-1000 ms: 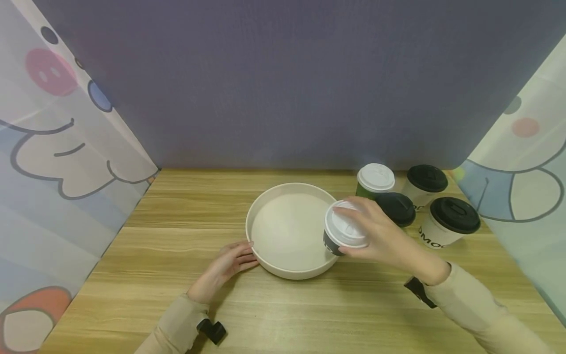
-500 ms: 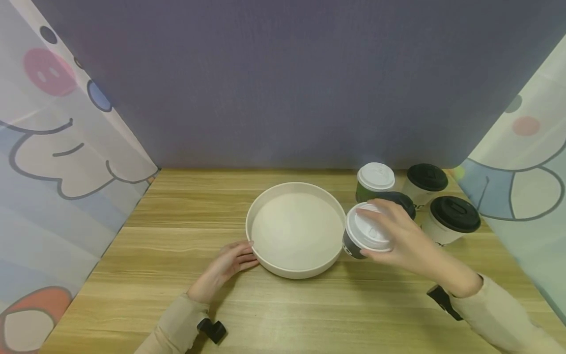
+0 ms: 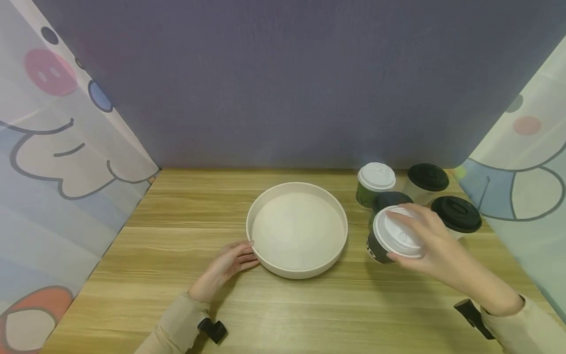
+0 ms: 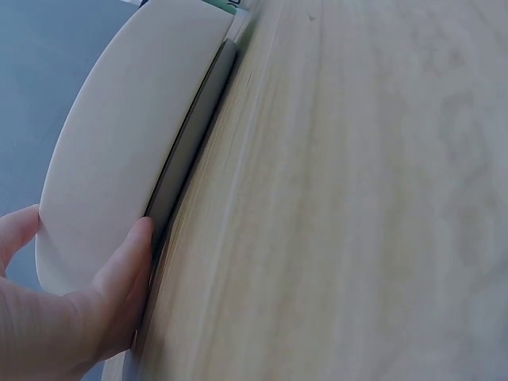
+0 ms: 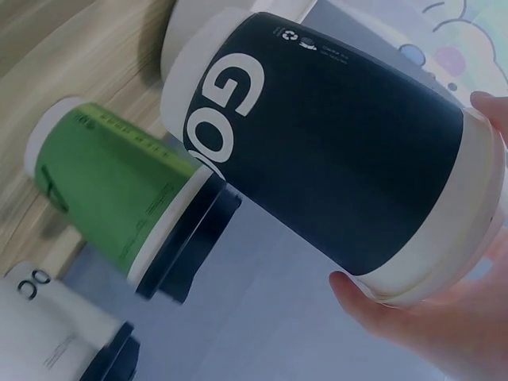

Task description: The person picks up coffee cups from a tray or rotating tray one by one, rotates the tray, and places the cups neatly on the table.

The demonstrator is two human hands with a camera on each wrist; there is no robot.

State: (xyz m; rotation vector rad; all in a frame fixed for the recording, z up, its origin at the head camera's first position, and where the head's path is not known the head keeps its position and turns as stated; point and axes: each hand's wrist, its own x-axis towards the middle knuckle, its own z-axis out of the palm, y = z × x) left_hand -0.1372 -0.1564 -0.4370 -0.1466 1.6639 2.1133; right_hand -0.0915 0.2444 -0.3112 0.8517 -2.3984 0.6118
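Note:
My right hand (image 3: 438, 248) grips a paper coffee cup (image 5: 341, 143) with a black sleeve by its white lid (image 3: 400, 233). A shadow lies on the wood below this cup, which appears raised off the table. Partly hidden behind it stands a green paper cup (image 5: 111, 182) with a dark lid. My left hand (image 3: 225, 268) holds the left side of a round cream tray (image 3: 296, 231). The thumb is at the tray's rim, while the fingers lie along its outer wall (image 4: 119, 151). Nothing lies in the tray.
A green cup with a white lid (image 3: 377, 184) stands at the back right. Beside it are two white cups with black lids (image 3: 428, 178), the nearer one (image 3: 457, 214) partly behind my right hand. A grey panel (image 3: 283, 88) rises along the table's back edge.
My right hand has carried the white-lidded cup rightward, from over the tray's right rim to in front of the other cups. The left hand and tray have stayed in place.

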